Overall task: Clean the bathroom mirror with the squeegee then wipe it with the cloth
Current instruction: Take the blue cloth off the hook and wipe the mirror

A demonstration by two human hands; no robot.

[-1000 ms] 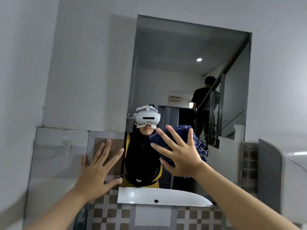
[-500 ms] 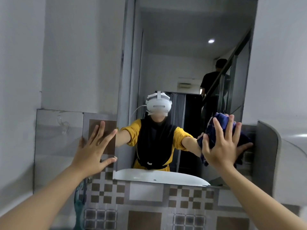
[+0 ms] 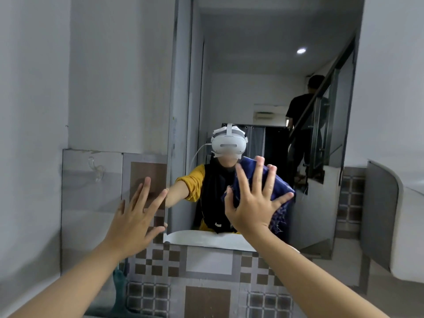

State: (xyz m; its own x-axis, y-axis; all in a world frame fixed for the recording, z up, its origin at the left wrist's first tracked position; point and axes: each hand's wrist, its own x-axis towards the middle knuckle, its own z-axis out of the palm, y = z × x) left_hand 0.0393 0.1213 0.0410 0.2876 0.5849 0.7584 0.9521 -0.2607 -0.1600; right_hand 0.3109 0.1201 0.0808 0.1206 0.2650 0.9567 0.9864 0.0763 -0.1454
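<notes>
Two hands work at the mirror [image 3: 263,88]: the right hand [image 3: 253,204], fingers spread, presses a blue cloth [image 3: 278,187] flat to the glass. The left hand [image 3: 135,211], open and empty, braces on the tiled wall [image 3: 146,175] beside it. Overlapping strokes under even pressure would probably serve best.

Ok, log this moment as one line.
stage: cloth wipe | right hand: pressing blue cloth on mirror | left hand: flat on wall tile
</notes>
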